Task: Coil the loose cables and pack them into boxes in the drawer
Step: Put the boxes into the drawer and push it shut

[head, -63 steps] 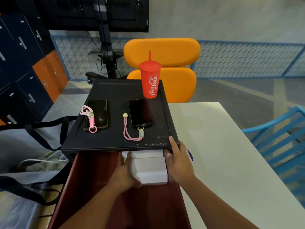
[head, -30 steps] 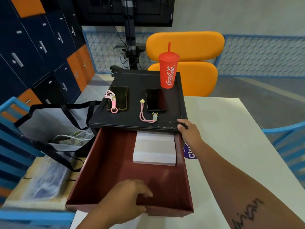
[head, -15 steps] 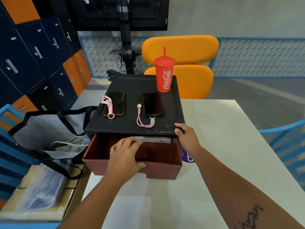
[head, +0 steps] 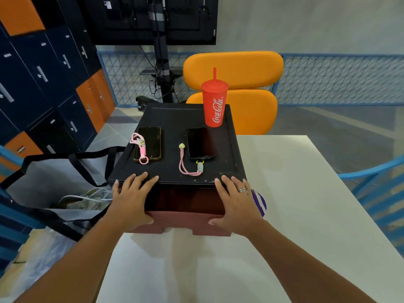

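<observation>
A black-topped drawer unit (head: 185, 119) stands on the white table (head: 284, 193). Its dark red drawer (head: 185, 219) is pushed in, so the white boxes inside are hidden. My left hand (head: 131, 197) lies flat against the drawer front at the left, fingertips resting on the black top's front edge. My right hand (head: 236, 202) presses the front at the right in the same way, fingers straight, a ring on one finger. White cables (head: 87, 199) lie in an open bag (head: 50, 176) to the left of the unit.
On the black top sit a red Coca-Cola cup with a straw (head: 214, 103) and two dark phones (head: 148, 142) (head: 200, 143) with pink straps. An orange chair (head: 234, 84) stands behind, blue chairs (head: 376, 182) at both sides, lockers (head: 43, 73) at left.
The drawer went from wide open to pushed in. My left hand moved from the drawer's front rim to the front's left side; my right hand shifted from the top's corner onto the front.
</observation>
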Demonstrator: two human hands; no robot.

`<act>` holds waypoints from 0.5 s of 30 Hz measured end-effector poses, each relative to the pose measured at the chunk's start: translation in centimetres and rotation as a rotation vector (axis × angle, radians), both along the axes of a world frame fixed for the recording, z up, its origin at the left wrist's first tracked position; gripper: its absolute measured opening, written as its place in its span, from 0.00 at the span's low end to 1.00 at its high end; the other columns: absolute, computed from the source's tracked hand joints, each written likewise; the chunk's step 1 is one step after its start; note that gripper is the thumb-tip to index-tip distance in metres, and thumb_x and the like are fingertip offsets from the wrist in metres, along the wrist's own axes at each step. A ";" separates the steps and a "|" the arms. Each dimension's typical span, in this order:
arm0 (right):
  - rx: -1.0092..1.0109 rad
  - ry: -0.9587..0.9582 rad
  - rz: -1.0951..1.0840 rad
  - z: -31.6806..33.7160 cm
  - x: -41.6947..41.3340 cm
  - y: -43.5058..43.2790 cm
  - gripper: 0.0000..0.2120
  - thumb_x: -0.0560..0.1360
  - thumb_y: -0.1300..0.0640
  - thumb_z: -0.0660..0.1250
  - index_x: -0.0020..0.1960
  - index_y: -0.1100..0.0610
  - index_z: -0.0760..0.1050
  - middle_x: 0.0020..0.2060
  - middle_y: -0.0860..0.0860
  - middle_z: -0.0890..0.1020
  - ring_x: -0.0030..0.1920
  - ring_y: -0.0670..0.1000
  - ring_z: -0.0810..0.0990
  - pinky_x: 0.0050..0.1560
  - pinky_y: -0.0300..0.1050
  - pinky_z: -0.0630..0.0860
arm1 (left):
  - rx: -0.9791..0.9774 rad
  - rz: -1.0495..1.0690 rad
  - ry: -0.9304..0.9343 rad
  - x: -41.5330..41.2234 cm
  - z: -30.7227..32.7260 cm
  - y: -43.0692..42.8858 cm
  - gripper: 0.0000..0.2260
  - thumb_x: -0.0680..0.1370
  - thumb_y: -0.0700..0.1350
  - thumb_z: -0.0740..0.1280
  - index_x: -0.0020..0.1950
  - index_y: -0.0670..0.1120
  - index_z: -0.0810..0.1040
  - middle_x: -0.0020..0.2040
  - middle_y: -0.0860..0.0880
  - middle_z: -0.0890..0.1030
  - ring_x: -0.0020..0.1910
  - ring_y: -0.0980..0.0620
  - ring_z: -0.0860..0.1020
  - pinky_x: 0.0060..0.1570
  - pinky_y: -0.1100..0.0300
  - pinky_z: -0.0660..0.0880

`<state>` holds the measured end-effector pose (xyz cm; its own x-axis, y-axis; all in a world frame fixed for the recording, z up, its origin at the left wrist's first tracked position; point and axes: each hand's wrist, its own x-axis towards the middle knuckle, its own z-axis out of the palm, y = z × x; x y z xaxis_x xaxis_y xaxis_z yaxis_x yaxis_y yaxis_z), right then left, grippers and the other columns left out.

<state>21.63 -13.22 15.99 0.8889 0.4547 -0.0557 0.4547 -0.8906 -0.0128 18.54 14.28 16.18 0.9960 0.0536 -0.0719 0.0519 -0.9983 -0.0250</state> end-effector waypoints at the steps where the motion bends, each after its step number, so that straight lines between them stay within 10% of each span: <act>1: -0.007 -0.006 0.000 0.1 0.1 0.1 0.46 0.70 0.32 0.60 0.76 0.52 0.42 0.76 0.52 0.49 0.75 0.57 0.46 0.73 0.56 0.39 | -0.012 -0.004 -0.021 0.1 -0.1 0.0 0.49 0.64 0.59 0.74 0.76 0.59 0.46 0.77 0.51 0.51 0.75 0.45 0.48 0.71 0.39 0.44; 8: -0.069 -0.061 -0.033 1.1 1.4 1.1 0.30 0.78 0.44 0.59 0.75 0.52 0.52 0.70 0.54 0.62 0.68 0.59 0.62 0.67 0.49 0.62 | 0.012 0.031 -0.224 1.0 -1.4 -0.4 0.30 0.70 0.51 0.74 0.70 0.50 0.68 0.67 0.45 0.71 0.65 0.40 0.68 0.68 0.41 0.59; 15: -0.161 -0.043 -0.033 1.8 1.3 1.7 0.32 0.75 0.56 0.67 0.73 0.54 0.53 0.70 0.56 0.62 0.68 0.60 0.63 0.66 0.51 0.65 | 0.032 0.080 -0.316 1.8 -2.2 -0.7 0.20 0.67 0.46 0.76 0.56 0.44 0.77 0.51 0.42 0.77 0.50 0.39 0.75 0.55 0.43 0.71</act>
<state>22.94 -11.52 17.78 0.9064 0.4135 -0.0871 0.4222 -0.8939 0.1506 20.39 13.59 14.03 0.9613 0.1297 0.2429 0.1402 -0.9898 -0.0262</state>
